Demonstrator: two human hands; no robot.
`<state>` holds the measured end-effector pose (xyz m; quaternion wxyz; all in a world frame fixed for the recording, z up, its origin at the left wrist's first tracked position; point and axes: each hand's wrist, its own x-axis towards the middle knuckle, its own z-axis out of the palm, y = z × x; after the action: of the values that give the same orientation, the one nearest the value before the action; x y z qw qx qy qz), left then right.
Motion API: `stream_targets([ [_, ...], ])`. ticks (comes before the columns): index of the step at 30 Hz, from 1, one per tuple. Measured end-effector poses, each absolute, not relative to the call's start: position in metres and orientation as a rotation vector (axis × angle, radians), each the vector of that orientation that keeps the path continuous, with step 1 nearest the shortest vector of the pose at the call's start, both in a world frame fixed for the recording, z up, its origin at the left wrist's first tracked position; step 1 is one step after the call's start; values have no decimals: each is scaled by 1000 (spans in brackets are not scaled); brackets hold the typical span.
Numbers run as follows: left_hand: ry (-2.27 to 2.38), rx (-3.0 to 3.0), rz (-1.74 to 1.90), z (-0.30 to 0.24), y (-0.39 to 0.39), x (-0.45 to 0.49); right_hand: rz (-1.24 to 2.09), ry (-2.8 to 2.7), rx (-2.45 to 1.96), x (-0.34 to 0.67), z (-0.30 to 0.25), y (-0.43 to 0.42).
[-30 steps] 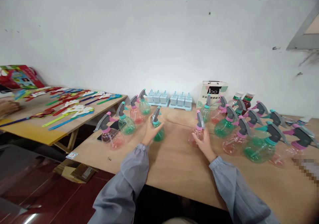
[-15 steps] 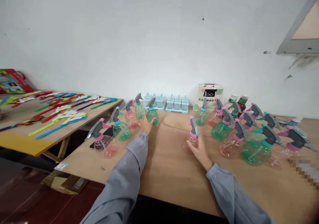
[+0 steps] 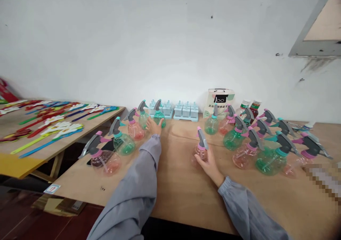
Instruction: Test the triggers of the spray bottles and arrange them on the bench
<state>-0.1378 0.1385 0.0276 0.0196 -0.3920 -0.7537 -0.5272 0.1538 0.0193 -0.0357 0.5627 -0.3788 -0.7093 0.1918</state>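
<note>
My left hand (image 3: 153, 127) is spread with its fingers apart, just in front of a green spray bottle (image 3: 160, 121) with a teal collar; whether it touches the bottle I cannot tell. A pale green spray bottle (image 3: 143, 118) and a pink one (image 3: 136, 131) stand to its left. My right hand (image 3: 209, 164) curls round a pink spray bottle (image 3: 197, 155) with a grey trigger, upright on the table. Nearer on the left are another green spray bottle (image 3: 124, 144) and a pink one (image 3: 110, 163). Several more pink and green spray bottles (image 3: 244, 156) stand on the right.
Light blue ice-pop moulds (image 3: 185, 113) line the wall beside a printed paper bag (image 3: 218, 105). Two capped bottles (image 3: 255, 109) stand behind the right-hand group. Flower-topped coloured sticks (image 3: 54, 137) cover a separate left table. A dark flat object lies behind the left bottles.
The green spray bottle by my left hand now stands farther back, nearer the ice-pop moulds. My left hand has moved a little away from me. My right hand keeps its hold. The view has shifted slightly.
</note>
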Motion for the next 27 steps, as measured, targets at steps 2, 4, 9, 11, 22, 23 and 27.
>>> stream_targets([
  [2,-2050,-1270,-1930,26,122,-121,485,-1661,-901,152,-37,18],
  [4,-1738,-1554,-2154,24,98,-97,509,-1661,-912,149,-37,18],
  [9,-1351,-2716,-2015,24,31,-31,447,-1702,-890,128,-37,10],
  [11,-1492,-2707,-2047,26,16,-13,429,-1749,-855,119,-38,3],
  [22,-1856,-2216,-2589,58,-16,-43,96,-1381,-1104,171,8,111],
  [23,-1941,-2179,-2616,61,-20,-45,81,-1358,-1155,176,11,131],
  [27,-2134,-1968,-2873,69,-33,-50,150,-1322,-1363,182,10,186],
])
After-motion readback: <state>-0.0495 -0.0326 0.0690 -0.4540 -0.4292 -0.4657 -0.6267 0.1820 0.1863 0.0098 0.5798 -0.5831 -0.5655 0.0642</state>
